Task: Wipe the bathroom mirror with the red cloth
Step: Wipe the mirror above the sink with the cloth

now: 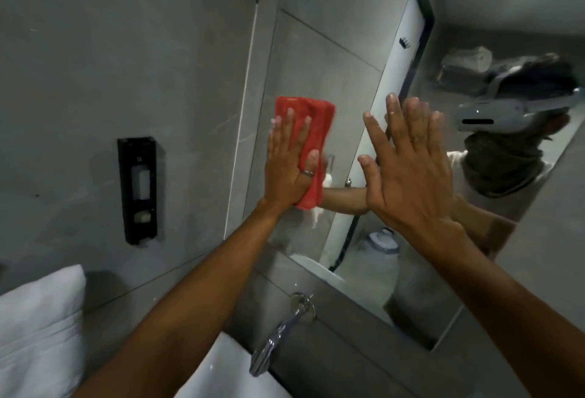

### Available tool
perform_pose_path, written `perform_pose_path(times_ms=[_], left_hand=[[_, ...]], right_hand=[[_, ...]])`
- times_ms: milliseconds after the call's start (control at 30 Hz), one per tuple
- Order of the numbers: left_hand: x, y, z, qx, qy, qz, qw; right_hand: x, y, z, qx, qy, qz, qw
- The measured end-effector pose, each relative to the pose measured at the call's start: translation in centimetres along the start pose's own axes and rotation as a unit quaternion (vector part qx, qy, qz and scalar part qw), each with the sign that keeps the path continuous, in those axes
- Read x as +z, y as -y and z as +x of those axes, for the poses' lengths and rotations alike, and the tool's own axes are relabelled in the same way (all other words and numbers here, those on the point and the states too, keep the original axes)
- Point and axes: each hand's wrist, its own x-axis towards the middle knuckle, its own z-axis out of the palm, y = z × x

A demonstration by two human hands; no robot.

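Red cloth [308,141] (one) under flat left hand [289,165] on mirror [319,58]; right hand [408,176] flat, empty.

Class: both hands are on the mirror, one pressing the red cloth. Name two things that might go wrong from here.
1. The bare right hand lies flat on the mirror, so it may leave fresh prints on the glass.
2. The left hand presses the cloth with an open palm, no grip; the cloth might slip towards the tap.
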Motion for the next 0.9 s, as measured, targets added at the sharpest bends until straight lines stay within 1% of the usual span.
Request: perform_pose_path(times_ms=[67, 133, 233, 300, 367, 433, 533, 600, 633, 667, 700, 733, 767, 800, 833, 867, 900], left_hand=[[-0.1, 0.8, -0.2, -0.079, -0.031, -0.014, 0.996], [-0.1, 1.7, -0.8, -0.163, -0.042, -0.038, 0.985], [-0.2, 2.9, -2.9, -0.292, -0.059, -0.082, 0.951], [0.1, 2.5, -4.9, -0.349, -0.059, -0.098, 0.930], [0.7, 1.2, -6.9, -0.355, -0.044, -0.092, 0.929], [1.3, -0.5, -9.3, -0.310, -0.028, -0.066, 0.948], [2.4, -2.8, -13.1, -0.163, 0.021, -0.027, 0.986], [2.7, -2.7, -14.8, -0.053, 0.067, -0.002, 0.996], [2.5, -2.1, -15.0, -0.012, 0.075, 0.007, 0.997], [2.2, -1.3, -14.7, 0.012, 0.075, 0.008, 0.997], [1.8, -0.4, -14.5, 0.019, 0.075, 0.009, 0.997], [1.4, 0.6, -14.2, 0.002, 0.069, 0.011, 0.998], [1.2, 1.4, -14.0, -0.045, 0.059, 0.002, 0.997], [0.7, 2.3, -13.7, -0.123, 0.046, -0.029, 0.991], [0.6, 3.0, -13.4, -0.206, 0.028, -0.070, 0.976], [0.3, 3.6, -13.1, -0.260, 0.011, -0.102, 0.960], [0.2, 4.0, -13.0, -0.277, -0.009, -0.110, 0.955]], right_hand=[[-0.2, -0.8, -1.2, 0.000, 0.012, -0.018, 1.000], [-0.4, -2.3, -2.8, 0.001, 0.013, -0.030, 0.999], [-0.8, -4.8, -5.3, 0.004, -0.016, -0.050, 0.999], [-1.0, -6.1, -6.8, 0.001, -0.025, -0.048, 0.999], [-1.0, -6.7, -8.0, -0.009, -0.018, -0.046, 0.999], [-0.7, -6.6, -8.9, -0.016, -0.009, -0.046, 0.999], [0.1, -5.7, -9.5, -0.017, -0.011, -0.025, 1.000], [0.7, -4.7, -9.9, -0.022, -0.014, -0.006, 1.000], [1.0, -4.3, -10.1, -0.028, -0.018, 0.003, 0.999], [1.2, -3.9, -10.4, -0.036, -0.022, 0.008, 0.999], [1.4, -3.5, -10.6, -0.042, -0.025, 0.013, 0.999], [1.6, -3.2, -10.8, -0.049, -0.029, 0.016, 0.998], [1.8, -3.3, -11.1, -0.052, -0.033, 0.019, 0.998], [2.0, -3.3, -11.4, -0.053, -0.037, 0.023, 0.998], [2.2, -3.5, -11.7, -0.055, -0.039, 0.026, 0.997], [2.4, -3.8, -12.0, -0.058, -0.041, 0.028, 0.997], [2.6, -4.1, -12.3, -0.062, -0.045, 0.031, 0.997]])
